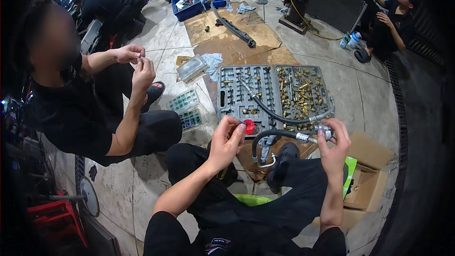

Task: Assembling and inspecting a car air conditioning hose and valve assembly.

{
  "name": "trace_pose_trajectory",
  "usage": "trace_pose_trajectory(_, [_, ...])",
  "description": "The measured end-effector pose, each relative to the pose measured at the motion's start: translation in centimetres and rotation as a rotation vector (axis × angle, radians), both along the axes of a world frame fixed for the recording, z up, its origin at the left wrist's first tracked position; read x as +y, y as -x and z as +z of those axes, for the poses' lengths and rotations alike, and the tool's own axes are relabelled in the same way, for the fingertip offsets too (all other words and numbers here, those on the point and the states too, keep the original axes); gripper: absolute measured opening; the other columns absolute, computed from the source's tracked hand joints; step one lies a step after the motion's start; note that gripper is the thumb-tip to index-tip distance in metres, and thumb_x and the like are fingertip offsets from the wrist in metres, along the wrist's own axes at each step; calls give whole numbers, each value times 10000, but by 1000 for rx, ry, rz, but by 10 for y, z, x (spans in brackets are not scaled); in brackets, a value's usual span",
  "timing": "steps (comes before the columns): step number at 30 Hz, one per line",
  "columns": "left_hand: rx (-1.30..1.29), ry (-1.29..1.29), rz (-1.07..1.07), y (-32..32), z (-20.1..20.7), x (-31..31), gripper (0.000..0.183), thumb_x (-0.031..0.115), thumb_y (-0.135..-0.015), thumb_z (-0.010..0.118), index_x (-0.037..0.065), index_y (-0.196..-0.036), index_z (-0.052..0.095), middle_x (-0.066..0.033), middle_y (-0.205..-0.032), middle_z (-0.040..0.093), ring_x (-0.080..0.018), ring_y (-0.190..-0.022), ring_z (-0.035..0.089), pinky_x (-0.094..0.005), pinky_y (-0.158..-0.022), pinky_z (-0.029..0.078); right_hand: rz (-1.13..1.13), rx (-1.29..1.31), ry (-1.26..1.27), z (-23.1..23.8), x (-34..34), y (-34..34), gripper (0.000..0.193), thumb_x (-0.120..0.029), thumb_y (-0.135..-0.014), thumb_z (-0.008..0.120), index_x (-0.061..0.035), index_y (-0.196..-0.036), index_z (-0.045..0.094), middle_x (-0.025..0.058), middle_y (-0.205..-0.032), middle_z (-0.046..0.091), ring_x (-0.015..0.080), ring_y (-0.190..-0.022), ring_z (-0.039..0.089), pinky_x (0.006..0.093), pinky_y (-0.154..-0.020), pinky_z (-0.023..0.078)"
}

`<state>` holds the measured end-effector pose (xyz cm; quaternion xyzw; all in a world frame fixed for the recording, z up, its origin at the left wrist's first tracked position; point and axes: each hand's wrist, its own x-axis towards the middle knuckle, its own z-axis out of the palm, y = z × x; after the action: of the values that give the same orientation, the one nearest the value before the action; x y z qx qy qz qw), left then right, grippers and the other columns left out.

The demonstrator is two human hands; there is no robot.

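Observation:
My left hand (223,146) pinches a small round red cap (249,127) between thumb and fingers, above the near edge of a grey tool case. My right hand (334,146) grips a silver metal fitting (325,132) at the end of a black hose assembly. One stretch of black hose (275,133) curves left from it to a bent metal pipe end (268,162). Another stretch of hose (272,113) arcs over the open case (227,114). Brass fittings (303,87) fill the case's right half. My fingers partly hide the joint.
At left a co-worker (52,109) holds both hands together near boxes of small green rings (185,99). An open cardboard box (369,180) stands at my right. Beyond the case lie stained cardboard (265,31), a clear container (192,68) and a blue bin (186,14).

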<state>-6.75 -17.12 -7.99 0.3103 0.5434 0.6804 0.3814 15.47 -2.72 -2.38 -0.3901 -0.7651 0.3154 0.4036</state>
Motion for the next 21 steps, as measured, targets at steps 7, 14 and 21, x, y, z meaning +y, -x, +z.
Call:
trace_pose_trajectory(7, [135, 44, -79, -8, -4, 0, 88, 93, -964, 553, 17, -998, 524, -8, -655, 548, -51, -561, 492, -225, -501, 394, 42, -55, -38, -17, 6, 10, 210, 2, -734, 653, 12, -942, 627, 132, -941, 594, 267, -844, 604, 341, -732, 493])
trace_pose_trajectory(14, [92, 5, -115, -5, 6, 8, 115, 82, -958, 547, 5, -1043, 544, -14, -685, 562, -55, -594, 510, -219, -530, 406, 92, -121, -90, -8, 4, 22, 221, 2, -726, 669, 9, -944, 637, 145, -952, 595, 295, -868, 611, 357, -748, 500])
trace_pose_trajectory(21, [-4, -14, 76, 7, 1, 5, 132, 113, -999, 494, 37, -1106, 506, -9, -636, 481, -45, -515, 394, -199, -420, 282, -116, -113, -25, -23, 22, -4, 194, 16, -780, 664, -3, -973, 654, 97, -958, 625, 175, -819, 622, 288, -699, 498])
